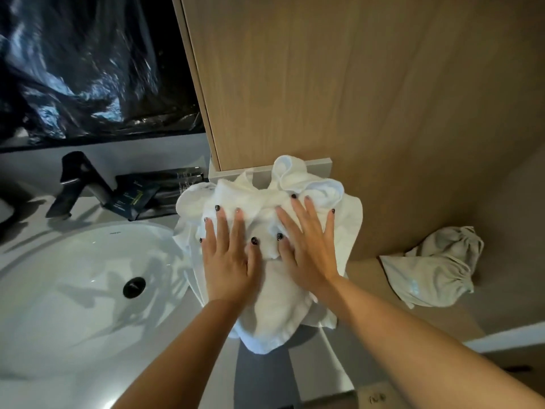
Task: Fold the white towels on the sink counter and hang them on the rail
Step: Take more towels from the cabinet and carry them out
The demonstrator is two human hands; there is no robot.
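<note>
Your two forearms come up from the bottom of the frame, and both hands lie flat on the white towels (274, 314), which sit in a soft, rumpled heap at centre frame on the grey sink counter (306, 376), one plush terry edge spilling over its front lip. Your left hand (228, 261) presses palm-down with fingers straight and spread; your right hand (308, 249) does the same just beside it, thumbs nearly meeting, neither curled around any cloth. To the left, the glossy white oval basin (73, 290) curves away with a round black drain (134, 287) in its bowl. At right, a crumpled pale drawstring bag (436, 270) rests on a wooden ledge. Further back, a matte black angular faucet (78, 184) and dark flat packets (135, 196) stand behind the basin, below wrinkled shiny black plastic sheeting (88, 69) at upper left. A smooth wood-grain panel (368, 98) fills the upper right.
</note>
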